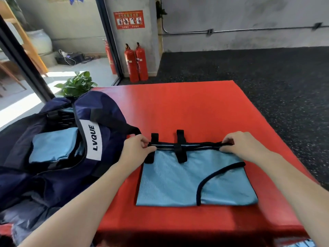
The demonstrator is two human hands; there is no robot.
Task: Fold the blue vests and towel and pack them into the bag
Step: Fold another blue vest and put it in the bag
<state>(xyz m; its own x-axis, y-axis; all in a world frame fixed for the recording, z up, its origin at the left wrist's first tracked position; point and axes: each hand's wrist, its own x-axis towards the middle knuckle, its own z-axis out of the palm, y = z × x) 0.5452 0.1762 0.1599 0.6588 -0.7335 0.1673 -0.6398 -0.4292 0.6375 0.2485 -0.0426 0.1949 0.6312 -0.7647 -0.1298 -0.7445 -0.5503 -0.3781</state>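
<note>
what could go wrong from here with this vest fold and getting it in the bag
1. Both hands, left hand and right hand, pinch only the far edge of the blue vest, so the layers may slide apart when it is lifted.
2. The black straps stick out loose and could snag or end up folded in crooked.
3. The navy bag already holds a folded blue piece, and its opening looks slack, so the vest might bunch going in.

This looks like a gym: a big red mat (178, 107) lies on black speckled rubber floor (249, 72), with two red fire extinguishers (136, 63) by the grey wall (231, 15) at 12 o'clock
</note>
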